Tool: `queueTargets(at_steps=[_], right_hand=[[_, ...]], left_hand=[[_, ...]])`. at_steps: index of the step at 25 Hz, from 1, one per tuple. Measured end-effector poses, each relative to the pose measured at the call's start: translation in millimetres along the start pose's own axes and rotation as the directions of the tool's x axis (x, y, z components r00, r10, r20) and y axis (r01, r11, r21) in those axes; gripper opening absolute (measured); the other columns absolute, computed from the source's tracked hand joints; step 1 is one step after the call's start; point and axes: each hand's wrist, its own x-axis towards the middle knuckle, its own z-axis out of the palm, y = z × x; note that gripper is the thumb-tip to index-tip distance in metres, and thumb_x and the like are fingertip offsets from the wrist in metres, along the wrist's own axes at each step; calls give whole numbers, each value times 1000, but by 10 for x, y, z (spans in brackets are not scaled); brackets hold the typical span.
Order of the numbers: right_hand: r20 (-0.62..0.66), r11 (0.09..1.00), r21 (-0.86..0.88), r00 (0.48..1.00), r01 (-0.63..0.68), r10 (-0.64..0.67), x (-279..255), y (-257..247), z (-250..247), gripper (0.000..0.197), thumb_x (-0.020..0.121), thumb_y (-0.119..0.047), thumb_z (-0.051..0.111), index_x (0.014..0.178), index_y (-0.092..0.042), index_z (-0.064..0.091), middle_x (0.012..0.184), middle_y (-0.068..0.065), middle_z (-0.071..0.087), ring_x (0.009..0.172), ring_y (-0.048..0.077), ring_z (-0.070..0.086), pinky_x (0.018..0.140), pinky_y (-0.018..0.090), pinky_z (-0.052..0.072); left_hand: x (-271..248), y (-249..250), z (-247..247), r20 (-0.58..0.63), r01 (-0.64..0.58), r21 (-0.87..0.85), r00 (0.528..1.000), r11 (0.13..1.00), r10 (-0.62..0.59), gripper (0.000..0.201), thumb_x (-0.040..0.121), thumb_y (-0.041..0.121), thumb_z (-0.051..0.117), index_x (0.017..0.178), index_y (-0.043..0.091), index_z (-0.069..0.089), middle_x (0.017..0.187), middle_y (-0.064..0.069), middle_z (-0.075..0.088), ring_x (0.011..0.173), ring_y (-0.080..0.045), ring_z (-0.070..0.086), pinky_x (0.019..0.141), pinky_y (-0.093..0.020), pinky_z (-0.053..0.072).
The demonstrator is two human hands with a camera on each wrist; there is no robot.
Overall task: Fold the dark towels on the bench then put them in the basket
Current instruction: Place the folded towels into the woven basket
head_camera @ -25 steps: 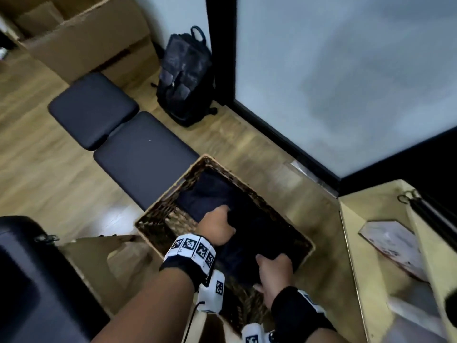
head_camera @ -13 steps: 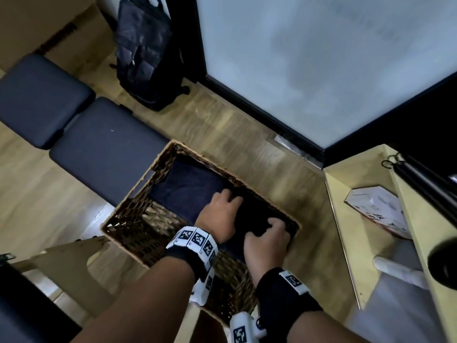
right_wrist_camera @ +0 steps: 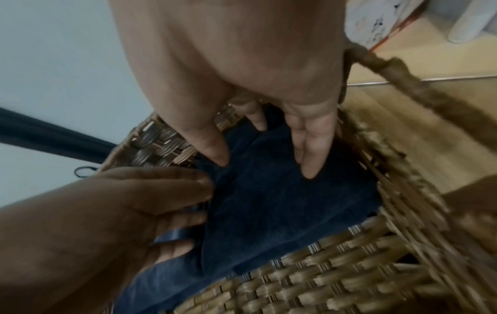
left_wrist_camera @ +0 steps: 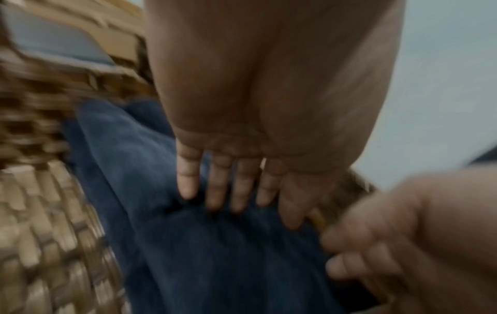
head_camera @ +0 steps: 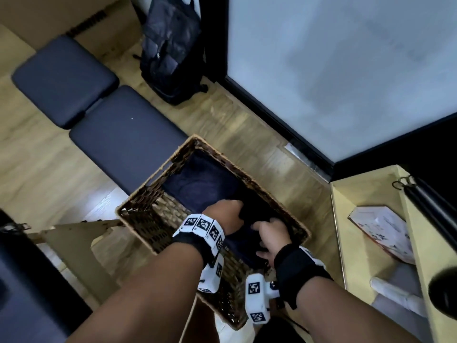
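A brown wicker basket (head_camera: pixel 138 194) stands on the floor at the end of the dark padded bench (head_camera: pixel 123 134). Inside lies a folded dark blue towel (head_camera: pixel 202 186), with another folded dark towel (head_camera: pixel 254 211) on top at the near side. Both hands are down in the basket. My left hand (head_camera: pixel 230 214) touches the top towel (left_wrist_camera: pixel 242 255) with straight fingers (left_wrist_camera: pixel 228 187). My right hand (head_camera: pixel 268 231) rests its extended fingertips (right_wrist_camera: pixel 309 157) on the same towel (right_wrist_camera: pixel 269 201), close to the basket's right wall (right_wrist_camera: pixel 403 191). Neither hand curls around the cloth.
A black backpack (head_camera: pixel 170 50) leans by the dark door frame beyond the bench. A light wooden shelf (head_camera: pixel 358 194) with a white box (head_camera: pixel 380 229) stands right of the basket. A cardboard flap (head_camera: pixel 74 243) and a dark object lie at the near left.
The hands, which held the top towel by its edges, have lowered it into the basket and now lie on it with straight fingers. The right hand has moved nearer the left.
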Motion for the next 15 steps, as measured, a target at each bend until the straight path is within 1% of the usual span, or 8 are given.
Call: queueTargets(at_steps=[1, 2, 3, 5, 7, 10, 12, 15], right_hand=[[19, 1000, -24, 1000, 16, -16, -33, 20, -14, 52, 93, -16, 61, 142, -21, 47, 126, 11, 57, 112, 31, 53, 88, 48, 52], [46, 996, -71, 998, 52, -48, -121, 3, 27, 51, 93, -18, 62, 142, -19, 49, 130, 10, 58, 113, 30, 54, 89, 46, 51], [78, 988, -129, 994, 84, -74, -215, -12, 98, 44, 93, -19, 63, 136, -17, 55, 129, 9, 60, 111, 27, 57, 87, 43, 52], [149, 967, -205, 981, 150, -121, -427, -54, 291, 26, 94, -20, 62, 118, -14, 65, 114, 7, 67, 98, 23, 64, 77, 35, 50], [208, 932, -274, 961, 236, -182, -642, -100, 536, 15, 94, -17, 60, 107, -13, 67, 98, 6, 68, 85, 21, 65, 63, 29, 43], [348, 804, -377, 875, 460, -337, -1076, -172, 1102, 13, 93, -18, 63, 104, -18, 68, 92, 6, 71, 74, 19, 67, 58, 29, 45], [459, 686, -412, 787, 599, -412, -1416, -222, 1552, 10, 89, -20, 66, 98, -21, 70, 90, 6, 74, 72, 18, 70, 59, 29, 49], [616, 480, -435, 641, 762, -459, -1889, -299, 2219, 8, 87, -18, 66, 91, -18, 72, 83, 2, 74, 71, 17, 70, 60, 29, 51]], left_hand=[[-76, -29, -47, -30, 17, -50, 999, 999, -19, 36, 86, 32, 58, 119, 17, 58, 121, -10, 64, 110, -31, 62, 90, -43, 54], [-219, -114, -128, -85, 48, -114, 995, 992, -58, 35, 87, 32, 57, 119, 17, 58, 119, -9, 66, 108, -30, 63, 88, -41, 54], [-391, -223, -188, -142, 85, -189, 983, 978, -113, 34, 88, 31, 57, 120, 18, 58, 118, -9, 67, 108, -30, 63, 88, -39, 53], [-761, -435, -276, -243, 151, -349, 939, 925, -245, 33, 86, 32, 57, 116, 21, 61, 116, -9, 68, 110, -31, 63, 91, -37, 52], [-1152, -637, -342, -314, 211, -456, 871, 865, -378, 24, 82, 35, 57, 103, 25, 64, 110, -8, 71, 107, -30, 65, 90, -36, 52], [-1911, -1030, -397, -420, 256, -607, 700, 752, -577, 15, 85, 32, 56, 84, 20, 63, 91, -4, 71, 94, -29, 65, 76, -33, 51], [-2465, -1301, -378, -460, 248, -698, 563, 672, -686, 18, 85, 32, 55, 75, 18, 56, 80, -3, 66, 87, -31, 64, 67, -32, 46], [-3193, -1646, -307, -453, 238, -806, 341, 541, -824, 22, 86, 35, 57, 72, 18, 52, 75, -3, 65, 84, -34, 64, 66, -32, 43]])
